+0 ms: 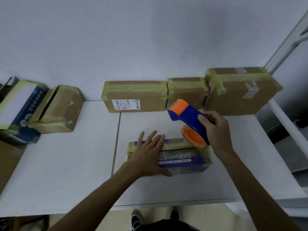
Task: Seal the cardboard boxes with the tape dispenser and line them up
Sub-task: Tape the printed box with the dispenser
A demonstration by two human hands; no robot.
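The person stands at a white surface (66,164) with both forearms stretched forward. The left hand (148,154) lies palm down on the left half of the purple box (183,161), fingers straight and spread. Its fingertips reach the far edge and its thumb runs along the near side. The right hand (215,129) is raised over the box's right end, fingers curled round the blue handle of the dispenser (190,120) and gripping it. The dispenser slants: its orange head points up and away toward the back row, and its orange roll holder sits low at the box's far right corner. Whether the two touch cannot be told.

The purple box lies straight before the person, its ends wrapped in yellowish tape. Along the wall behind it stand three taped brown boxes in a line: the labelled box (135,97), the small box (186,92) and the large box (240,92). Well apart at the left are a brown box (58,109) and, beside it, a blue box (18,107).
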